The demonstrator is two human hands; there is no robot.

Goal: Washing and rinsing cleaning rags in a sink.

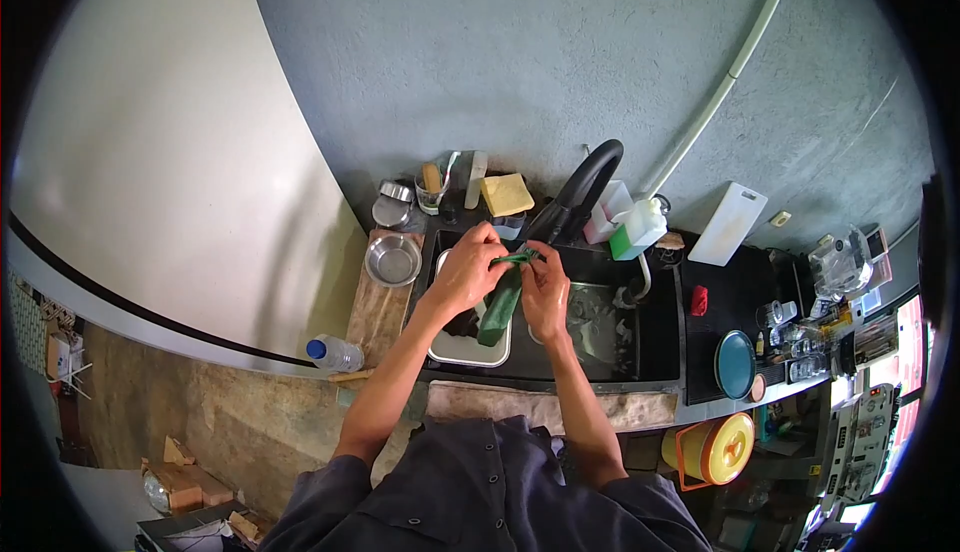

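Observation:
Both of my hands hold a wet-looking green cloth over the black sink. My left hand pinches its upper edge from the left, and my right hand grips the same edge from the right. The rest of the cloth hangs down between them. Below it, a white rectangular basin stands in the left part of the sink with something dark inside. The black faucet arches just behind my right hand. Right of that hand, the sink bottom looks wet and holds some pale, unclear shapes.
Left of the sink, a metal bowl rests on a wooden board, near a plastic bottle. Behind are a yellow sponge and a bottle of green liquid. At right are a white cutting board and a teal plate.

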